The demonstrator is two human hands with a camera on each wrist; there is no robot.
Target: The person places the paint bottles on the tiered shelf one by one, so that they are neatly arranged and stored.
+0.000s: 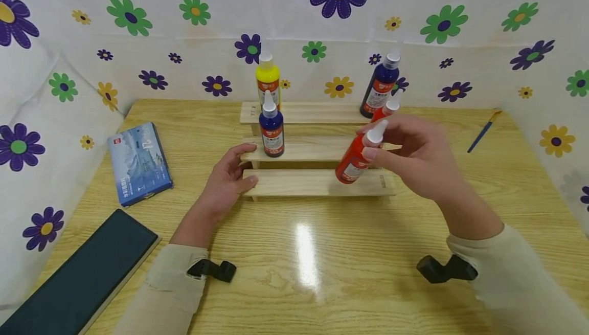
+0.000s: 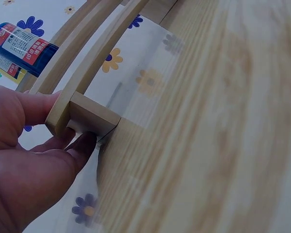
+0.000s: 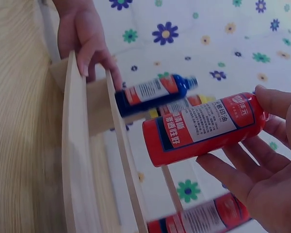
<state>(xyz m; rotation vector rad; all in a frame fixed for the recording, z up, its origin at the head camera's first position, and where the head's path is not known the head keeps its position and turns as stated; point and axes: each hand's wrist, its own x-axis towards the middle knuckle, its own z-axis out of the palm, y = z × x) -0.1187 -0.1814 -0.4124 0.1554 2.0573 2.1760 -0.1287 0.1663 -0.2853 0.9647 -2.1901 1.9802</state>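
A three-tier wooden rack [image 1: 313, 183] stands on the table. My left hand [image 1: 222, 181] grips its left end; in the left wrist view, the thumb lies against the front board's end. With my right hand [image 1: 416, 156] I hold a red squeeze bottle [image 3: 203, 128] with a white nozzle, tilted, in front of the rack's right side. A blue bottle [image 1: 272, 133] stands on the middle tier at the left. Behind it, a yellow bottle [image 1: 268, 76] is on the top tier. A dark blue bottle [image 1: 381, 87] stands top right, and another red bottle [image 3: 199, 218] is partly hidden behind my right hand.
To the left lie a blue box [image 1: 140, 163] and a long dark green flat block [image 1: 83, 273]. A paintbrush [image 1: 483, 133] with a blue handle lies at the far right. Flower-patterned cloth [image 1: 294, 18] stands as a wall behind and beside the table.
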